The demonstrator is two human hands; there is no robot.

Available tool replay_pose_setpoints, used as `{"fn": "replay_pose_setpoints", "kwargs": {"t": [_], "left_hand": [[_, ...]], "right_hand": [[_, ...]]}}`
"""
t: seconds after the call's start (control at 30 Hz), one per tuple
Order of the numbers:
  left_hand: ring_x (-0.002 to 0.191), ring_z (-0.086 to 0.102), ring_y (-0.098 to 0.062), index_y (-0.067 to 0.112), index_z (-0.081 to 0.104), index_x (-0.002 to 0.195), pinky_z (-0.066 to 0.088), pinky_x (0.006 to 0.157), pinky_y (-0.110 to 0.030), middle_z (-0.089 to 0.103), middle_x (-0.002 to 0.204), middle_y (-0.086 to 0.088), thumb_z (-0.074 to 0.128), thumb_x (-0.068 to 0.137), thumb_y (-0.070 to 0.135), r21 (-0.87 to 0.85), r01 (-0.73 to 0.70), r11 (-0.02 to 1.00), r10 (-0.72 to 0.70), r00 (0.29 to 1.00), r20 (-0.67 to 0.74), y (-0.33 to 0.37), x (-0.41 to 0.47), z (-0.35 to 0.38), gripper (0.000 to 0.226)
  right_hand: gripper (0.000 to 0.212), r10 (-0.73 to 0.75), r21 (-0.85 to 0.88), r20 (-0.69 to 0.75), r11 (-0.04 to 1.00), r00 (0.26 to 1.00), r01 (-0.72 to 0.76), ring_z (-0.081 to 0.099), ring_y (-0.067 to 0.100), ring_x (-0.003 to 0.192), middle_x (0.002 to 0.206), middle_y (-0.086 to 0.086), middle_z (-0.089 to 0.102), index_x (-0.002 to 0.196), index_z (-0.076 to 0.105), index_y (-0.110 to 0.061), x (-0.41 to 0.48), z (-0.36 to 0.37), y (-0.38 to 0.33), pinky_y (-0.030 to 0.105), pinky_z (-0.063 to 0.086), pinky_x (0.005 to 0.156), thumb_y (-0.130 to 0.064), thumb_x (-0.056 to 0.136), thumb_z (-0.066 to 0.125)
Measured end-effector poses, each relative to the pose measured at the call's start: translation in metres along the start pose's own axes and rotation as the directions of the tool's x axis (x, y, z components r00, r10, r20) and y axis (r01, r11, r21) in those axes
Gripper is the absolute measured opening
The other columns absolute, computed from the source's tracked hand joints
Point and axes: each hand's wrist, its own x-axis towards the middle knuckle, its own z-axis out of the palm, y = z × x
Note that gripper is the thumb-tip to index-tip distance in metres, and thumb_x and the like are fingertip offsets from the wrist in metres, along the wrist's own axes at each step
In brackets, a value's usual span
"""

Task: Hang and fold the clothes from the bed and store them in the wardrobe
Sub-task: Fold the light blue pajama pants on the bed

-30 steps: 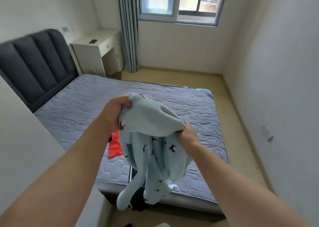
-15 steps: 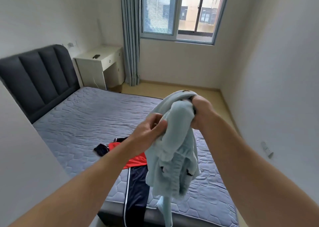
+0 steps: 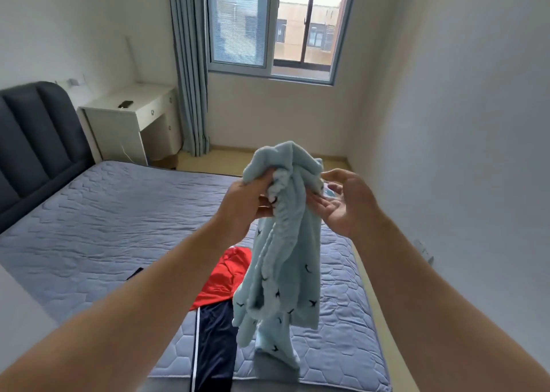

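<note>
Pale-blue garment [image 3: 287,257] gripped by left hand [image 3: 248,202], right hand [image 3: 345,205] touching.

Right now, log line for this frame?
left hand grips bunched pale-blue bird-print garment | right hand open beside it | grey quilted mattress: red top, navy trousers

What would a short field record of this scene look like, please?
Held: blue garment, bunched, hanging above the bed
Left hand: grips its top
Right hand: open, fingers at the fabric
On bed: red garment, dark trousers with a white stripe
Beyond: desk, window, curtain
</note>
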Motion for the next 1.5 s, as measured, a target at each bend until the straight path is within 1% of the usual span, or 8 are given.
{"fn": "replay_pose_setpoints", "kwargs": {"t": [0.17, 0.37, 0.77, 0.9, 1.03, 1.17, 1.33, 1.5], "left_hand": [[0.066, 0.073, -0.032, 0.004, 0.069, 0.090, 0.060, 0.057, -0.037, 0.073, 0.081, -0.020, 0.059, 0.101, 0.037, 0.068, 0.011, 0.998, -0.005, 0.996, -0.085, 0.030, 0.029, 0.025, 0.036], [0.069, 0.073, -0.037, -0.002, 0.070, 0.085, 0.063, 0.062, -0.042, 0.074, 0.084, -0.026, 0.059, 0.101, 0.038, 0.125, -0.020, 0.992, 0.021, 1.000, -0.009, 0.033, 0.034, 0.049, 0.045], [0.060, 0.073, -0.031, -0.001, 0.070, 0.083, 0.063, 0.060, -0.040, 0.072, 0.063, -0.015, 0.076, 0.090, 0.034, 0.363, -0.098, 0.927, 0.182, 0.962, -0.205, 0.036, 0.056, 0.022, 0.036], [0.065, 0.058, -0.016, 0.013, 0.054, 0.054, 0.038, 0.058, -0.009, 0.060, 0.062, -0.002, 0.069, 0.088, 0.050, 0.760, -0.106, 0.641, 0.501, 0.809, -0.309, 0.029, 0.067, 0.012, 0.053], [0.093, 0.052, -0.018, 0.012, 0.051, 0.063, 0.034, 0.082, -0.009, 0.055, 0.095, -0.007, 0.075, 0.079, 0.014, 0.805, -0.257, 0.535, 0.649, 0.735, -0.197, 0.021, 0.070, -0.007, 0.029], [0.105, 0.052, -0.015, 0.009, 0.052, 0.079, 0.032, 0.081, -0.004, 0.061, 0.119, -0.010, 0.050, 0.076, -0.016, 0.783, -0.372, 0.499, 0.499, 0.862, 0.092, 0.000, 0.065, -0.012, 0.025], [0.075, 0.049, -0.020, 0.023, 0.052, 0.092, 0.035, 0.057, -0.027, 0.065, 0.107, -0.009, 0.065, 0.068, 0.007, 0.625, -0.221, 0.748, 0.081, 0.966, 0.244, -0.034, 0.050, -0.004, 0.031], [0.087, 0.049, -0.015, 0.033, 0.042, 0.075, 0.039, 0.069, -0.030, 0.064, 0.095, 0.011, 0.077, 0.063, 0.024, 0.785, -0.418, 0.457, 0.064, 0.896, 0.440, -0.045, 0.045, -0.007, 0.038]], "right_hand": [[0.059, -0.138, -0.425, 0.181, 0.882, 0.974, 0.204, 0.068, 0.019, 0.089, 0.103, 0.009, 0.069, 0.123, 0.058, -0.020, -0.009, -0.013, 0.022, 0.033, 0.056, 0.078, -0.008, 0.066, 0.064], [0.089, -0.343, -0.895, 0.107, 0.376, 0.933, 0.241, 0.052, 0.013, 0.117, 0.127, -0.008, 0.052, 0.136, 0.038, -0.036, -0.004, -0.026, 0.065, 0.037, 0.050, 0.094, -0.055, 0.059, 0.079], [0.014, -0.518, -0.991, -0.121, 0.113, 0.847, -0.072, 0.059, 0.032, 0.088, 0.097, 0.008, 0.066, 0.089, 0.057, -0.020, -0.005, -0.060, 0.035, 0.036, 0.048, 0.073, -0.020, 0.087, 0.044], [0.009, -0.565, -0.994, -0.007, 0.098, 0.825, 0.058, 0.058, 0.032, 0.084, 0.090, 0.005, 0.061, 0.090, 0.046, -0.021, -0.004, -0.049, 0.021, 0.035, 0.044, 0.069, -0.013, 0.085, 0.045], [0.013, -0.718, -0.972, 0.229, -0.132, 0.657, 0.194, 0.061, 0.035, 0.072, 0.082, 0.007, 0.063, 0.099, 0.041, -0.016, -0.007, -0.038, -0.005, 0.039, 0.048, 0.061, -0.018, 0.094, 0.052], [0.010, -0.740, -0.956, 0.294, -0.220, 0.604, 0.195, 0.061, 0.032, 0.070, 0.078, 0.006, 0.063, 0.095, 0.048, -0.016, -0.008, -0.028, -0.028, 0.040, 0.053, 0.062, -0.013, 0.089, 0.055], [0.012, -0.758, -0.969, 0.246, -0.186, 0.604, 0.162, 0.058, 0.028, 0.065, 0.072, 0.000, 0.058, 0.092, 0.049, -0.018, -0.005, -0.030, -0.037, 0.031, 0.044, 0.057, -0.011, 0.084, 0.053], [0.011, -0.782, -0.979, 0.199, -0.191, 0.591, 0.076, 0.057, 0.030, 0.067, 0.073, 0.001, 0.058, 0.093, 0.047, -0.019, -0.006, -0.043, -0.046, 0.033, 0.045, 0.059, -0.014, 0.085, 0.053]]}}
